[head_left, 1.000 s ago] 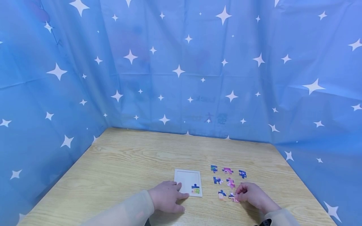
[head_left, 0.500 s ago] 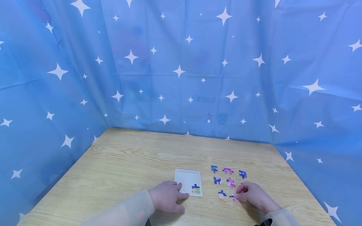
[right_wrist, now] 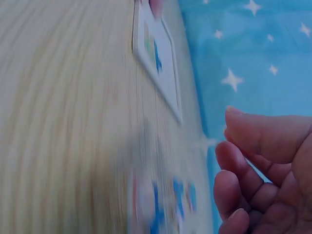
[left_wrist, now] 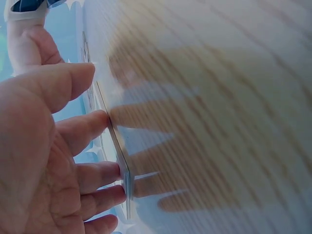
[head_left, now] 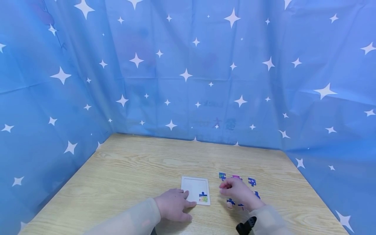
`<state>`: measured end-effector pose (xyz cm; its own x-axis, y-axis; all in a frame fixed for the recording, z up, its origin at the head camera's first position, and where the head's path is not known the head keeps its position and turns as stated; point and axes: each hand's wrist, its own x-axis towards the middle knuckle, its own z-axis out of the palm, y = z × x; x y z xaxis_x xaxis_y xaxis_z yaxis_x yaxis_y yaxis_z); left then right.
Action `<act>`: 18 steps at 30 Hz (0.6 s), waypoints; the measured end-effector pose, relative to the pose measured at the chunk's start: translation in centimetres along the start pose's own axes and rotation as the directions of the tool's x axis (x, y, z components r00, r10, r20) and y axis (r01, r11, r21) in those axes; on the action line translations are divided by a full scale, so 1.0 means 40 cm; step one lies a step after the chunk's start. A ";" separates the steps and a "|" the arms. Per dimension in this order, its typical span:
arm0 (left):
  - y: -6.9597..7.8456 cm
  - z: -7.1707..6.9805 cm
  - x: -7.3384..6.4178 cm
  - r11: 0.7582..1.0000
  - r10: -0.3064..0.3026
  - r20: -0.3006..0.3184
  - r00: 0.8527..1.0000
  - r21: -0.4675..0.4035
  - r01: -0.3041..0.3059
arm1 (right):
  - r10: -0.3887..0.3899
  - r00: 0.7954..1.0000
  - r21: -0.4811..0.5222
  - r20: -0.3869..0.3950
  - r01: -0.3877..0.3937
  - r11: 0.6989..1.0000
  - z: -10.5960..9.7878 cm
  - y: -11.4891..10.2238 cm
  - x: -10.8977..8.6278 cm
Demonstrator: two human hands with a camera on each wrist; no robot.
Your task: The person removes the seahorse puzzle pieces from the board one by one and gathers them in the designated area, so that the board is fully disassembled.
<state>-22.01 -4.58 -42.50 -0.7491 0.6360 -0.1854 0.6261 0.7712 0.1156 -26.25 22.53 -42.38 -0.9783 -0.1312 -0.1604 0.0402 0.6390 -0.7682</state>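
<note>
My left hand [head_left: 176, 204] rests spread at the near left of a white puzzle tray [head_left: 192, 185]; its fingertips touch the tray's edge in the left wrist view. One jigsaw piece [head_left: 203, 197], blue above and green-yellow below, lies in the tray's near right corner. Over the loose pieces right of the tray hovers my right hand [head_left: 239, 194], fingers loosely bent, thumb and index tips close together. No piece shows between them in the right wrist view. Below it lie a blue and peach piece [head_left: 231, 202] and a partly covered one [head_left: 241, 207]. Other pieces are hidden under the hand.
Farther back lie a blue-green piece [head_left: 222, 176], a pink piece [head_left: 236, 177] and a dark blue piece [head_left: 252, 181]. Another blue piece [head_left: 257, 195] lies right of my right hand. A starry blue curtain [head_left: 188, 98] borders the wooden table [head_left: 141, 163] at the back and sides.
My right hand has left the near right piece, which it was touching, and moved left and away from me. That piece stays on the table. The left hand has not moved.
</note>
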 end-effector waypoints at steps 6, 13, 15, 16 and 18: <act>0.001 0.001 0.003 1.000 0.006 0.000 1.000 0.003 -0.006 | -0.056 0.995 0.058 0.080 0.051 0.997 0.067 -0.033 0.025; 0.002 -0.001 0.000 1.000 0.012 -0.007 1.000 0.022 -0.012 | -0.100 0.985 0.006 0.143 0.100 0.995 0.113 -0.038 0.055; 0.002 -0.001 0.000 1.000 0.011 -0.006 1.000 0.014 -0.011 | -0.093 0.985 -0.006 0.146 0.095 0.996 0.121 -0.037 0.058; 0.002 -0.001 0.000 1.000 0.010 -0.006 1.000 0.011 -0.010 | -0.090 0.985 -0.009 0.145 0.093 0.996 0.124 -0.036 0.058; 0.001 0.000 0.000 1.000 0.011 -0.008 1.000 0.011 -0.011 | -0.090 0.986 -0.010 0.138 0.093 0.996 0.129 -0.036 0.058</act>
<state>-21.98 -4.54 -42.51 -0.7440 0.6445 -0.1763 0.6365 0.7639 0.1066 -27.54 17.38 -44.85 -0.9405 -0.2916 -0.1742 -0.0526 0.6317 -0.7734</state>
